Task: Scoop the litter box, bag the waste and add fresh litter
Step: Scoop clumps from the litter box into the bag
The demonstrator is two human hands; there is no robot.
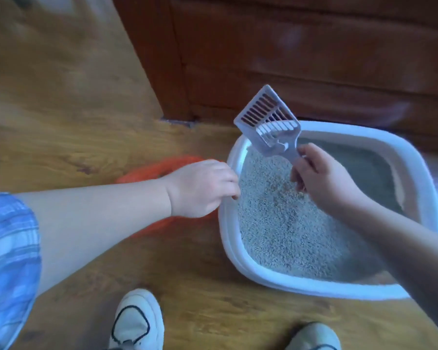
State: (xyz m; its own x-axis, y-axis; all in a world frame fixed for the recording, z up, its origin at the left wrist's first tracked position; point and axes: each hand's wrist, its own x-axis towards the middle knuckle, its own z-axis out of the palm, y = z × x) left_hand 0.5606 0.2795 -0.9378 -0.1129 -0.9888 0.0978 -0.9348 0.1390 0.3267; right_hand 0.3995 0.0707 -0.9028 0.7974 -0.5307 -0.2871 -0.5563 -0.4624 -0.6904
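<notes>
Nearest the viewer, two pale shoes (137, 322) stand on the wooden floor (74, 122) just short of the litter box (228, 231). A blue checked sleeve (8, 261) sits well to its left.

The left hand (202, 188) reaches in from that side, its fingers curled over the box's left rim and gripping it. Grey-white litter (283, 223) fills the tray, which lies on the floor against the base of a dark wooden cabinet (288, 59).

Above the litter, the right hand (321, 178) holds the slotted scoop (266, 117) by the end of its handle, fingers and thumb wrapped round it. The scoop's head is raised over the box's far-left rim. It looks empty, since the cabinet shows through the slots.

An orange bag (159, 168) lies just left of the box, touching or nearly touching its wall. It is partly hidden under the left wrist.

The scooping seems barely under way, and the risks lie in the transfer. The bag looks slack and flattened, with no open mouth visible, so a loaded scoop carried over the left rim could spill onto the floor. The grip at the handle's tip gives little control, so a heavy clump might tip the head. If the left hand lets go, a hard dig could make the box slide on the smooth boards.
</notes>
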